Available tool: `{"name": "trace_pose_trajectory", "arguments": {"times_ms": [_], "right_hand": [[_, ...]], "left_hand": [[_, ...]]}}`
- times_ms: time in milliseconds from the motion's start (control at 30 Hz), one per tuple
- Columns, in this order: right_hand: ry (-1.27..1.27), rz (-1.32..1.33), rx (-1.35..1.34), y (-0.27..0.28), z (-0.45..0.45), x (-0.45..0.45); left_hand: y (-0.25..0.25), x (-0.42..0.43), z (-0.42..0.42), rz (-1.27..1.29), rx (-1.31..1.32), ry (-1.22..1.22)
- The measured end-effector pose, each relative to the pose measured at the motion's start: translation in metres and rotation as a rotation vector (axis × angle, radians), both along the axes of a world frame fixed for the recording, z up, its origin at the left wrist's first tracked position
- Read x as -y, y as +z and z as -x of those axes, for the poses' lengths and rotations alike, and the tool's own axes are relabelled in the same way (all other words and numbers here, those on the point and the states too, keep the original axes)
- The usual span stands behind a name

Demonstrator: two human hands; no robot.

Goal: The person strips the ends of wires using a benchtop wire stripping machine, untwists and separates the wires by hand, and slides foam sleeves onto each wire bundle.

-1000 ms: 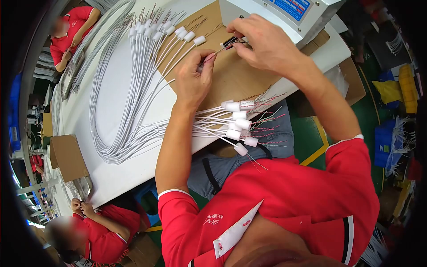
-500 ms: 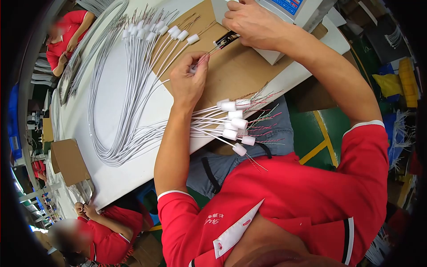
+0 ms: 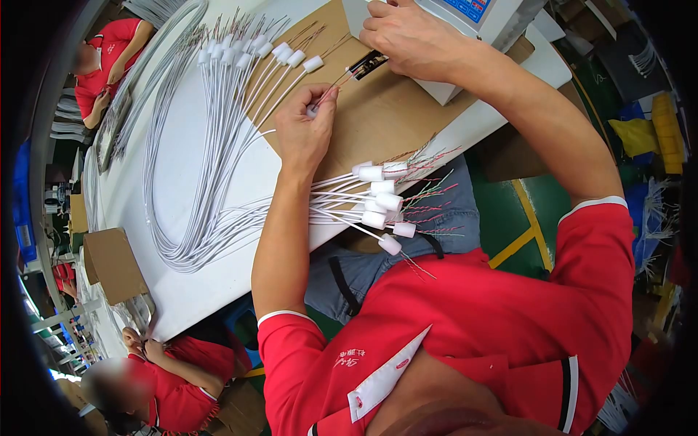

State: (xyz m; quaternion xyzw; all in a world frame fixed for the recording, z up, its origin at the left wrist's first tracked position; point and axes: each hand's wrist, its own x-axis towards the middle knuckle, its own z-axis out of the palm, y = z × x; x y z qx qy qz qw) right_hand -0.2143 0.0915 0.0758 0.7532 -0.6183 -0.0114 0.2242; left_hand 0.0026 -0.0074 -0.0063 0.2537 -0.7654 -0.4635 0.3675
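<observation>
My left hand (image 3: pixel 305 129) pinches a cable end with a white sleeve (image 3: pixel 312 110), its thin twisted wires pointing up and right. Those wires reach a small black part (image 3: pixel 368 65) at the front of a white machine. Over that machine's near edge, my right hand (image 3: pixel 416 40) is bent, its fingertips partly hidden, so what they hold cannot be made out. Behind my left hand a bundle of white cables (image 3: pixel 218 131) with white sleeves fans out. More sleeved ends (image 3: pixel 385 200) with coloured wires lie by my left forearm, over the table's near edge.
The white machine (image 3: pixel 465 29) with a blue panel stands at the top right. Brown cardboard (image 3: pixel 378 123) covers part of the white table (image 3: pixel 196 305). A cardboard box piece (image 3: pixel 116 265) is at the left. Two people in red shirts sit at the left. Blue bins stand at the right.
My right hand has moved up and left, away from the black part and onto the machine's edge. My left hand has shifted slightly left and down with the cable.
</observation>
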Motion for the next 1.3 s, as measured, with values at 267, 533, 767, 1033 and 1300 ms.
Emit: {"name": "trace_pose_trajectory", "arguments": {"times_ms": [267,533,767,1033,1300], "right_hand": [[-0.025,-0.023,0.028,0.003,-0.003,0.0],[-0.052,-0.054,0.222,0.029,-0.015,-0.012],[0.009,0.149,0.471,0.012,-0.002,-0.009],[0.006,0.107,0.386,0.013,-0.003,-0.01],[0.03,0.093,0.37,0.014,-0.003,-0.01]], "left_hand": [[0.002,-0.002,0.004,0.033,0.023,0.017],[0.003,0.0,0.003,0.05,0.03,-0.003],[0.008,0.0,0.0,0.082,0.077,-0.015],[0.011,-0.002,0.007,0.092,0.105,-0.038],[0.013,0.002,0.004,0.14,0.047,-0.082]]}}
